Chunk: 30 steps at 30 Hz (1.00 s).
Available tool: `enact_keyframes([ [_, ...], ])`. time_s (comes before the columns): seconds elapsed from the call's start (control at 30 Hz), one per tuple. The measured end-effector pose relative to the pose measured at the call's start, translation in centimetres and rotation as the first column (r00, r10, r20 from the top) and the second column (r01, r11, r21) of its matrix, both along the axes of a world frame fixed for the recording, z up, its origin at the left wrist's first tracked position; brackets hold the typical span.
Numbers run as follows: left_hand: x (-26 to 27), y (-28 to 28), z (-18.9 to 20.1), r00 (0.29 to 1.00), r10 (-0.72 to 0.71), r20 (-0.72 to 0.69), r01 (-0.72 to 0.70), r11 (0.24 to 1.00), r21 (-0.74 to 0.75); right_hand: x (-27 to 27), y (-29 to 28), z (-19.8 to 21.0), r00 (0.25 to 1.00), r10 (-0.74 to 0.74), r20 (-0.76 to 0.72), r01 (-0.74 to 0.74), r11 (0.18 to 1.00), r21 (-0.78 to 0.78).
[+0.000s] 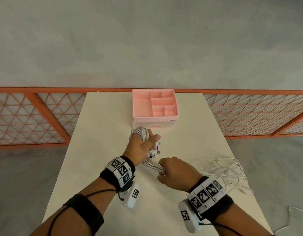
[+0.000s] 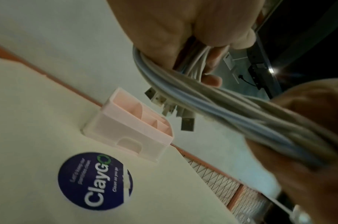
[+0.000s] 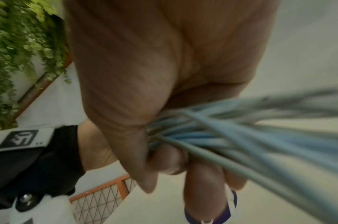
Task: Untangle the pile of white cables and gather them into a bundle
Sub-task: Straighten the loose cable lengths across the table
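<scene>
My left hand (image 1: 144,143) is raised above the table and grips a coiled bundle of white cables (image 1: 142,132) wound round it. USB plugs (image 1: 156,151) stick out below its fingers. From there a thick run of cables (image 1: 154,166) stretches to my right hand (image 1: 174,172), whose fingers are curled round it. In the left wrist view the cables (image 2: 212,103) pass from the left hand (image 2: 183,37) to the right hand (image 2: 308,136), with the plugs (image 2: 185,121) hanging. The right wrist view shows my right hand (image 3: 164,106) clenching the cables (image 3: 221,136). The loose cable tails (image 1: 227,172) lie tangled on the table at right.
A pink compartment organiser (image 1: 155,106) stands on a white drawer unit at the table's (image 1: 103,150) far edge. A round blue sticker (image 2: 95,181) is on the table top. Orange lattice railing (image 1: 36,116) runs behind. The table's right edge is close to the loose cables.
</scene>
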<state>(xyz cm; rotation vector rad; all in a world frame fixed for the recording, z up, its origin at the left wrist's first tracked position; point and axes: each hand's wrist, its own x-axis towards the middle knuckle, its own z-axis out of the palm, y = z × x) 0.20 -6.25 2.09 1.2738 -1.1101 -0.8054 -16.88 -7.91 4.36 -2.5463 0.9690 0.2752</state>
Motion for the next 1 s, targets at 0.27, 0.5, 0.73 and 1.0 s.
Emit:
enact_keyframes([
  [0.27,-2.1,0.1,0.2,0.938,-0.257,0.231,0.233,0.964,0.127,-2.3,-1.4,7.1,0.985,0.159,-0.072,-0.172,0.953,-0.248],
  [0.5,-2.8,-0.4,3.2,0.943,-0.307,0.13,0.29,0.948,0.133,-3.0,-3.7,11.4,0.985,0.144,0.093,-0.118,0.964,-0.24],
  [0.73,-4.8,1.3,5.9,0.875,-0.408,-0.261,0.449,0.885,0.123,-2.1,-7.1,13.2,0.946,0.015,0.324,-0.047,0.995,0.091],
  [1.0,-4.3,2.0,7.1,0.706,-0.484,-0.517,0.555,0.832,-0.021,0.3,-7.2,11.7,0.925,0.006,0.379,-0.201,0.855,0.479],
])
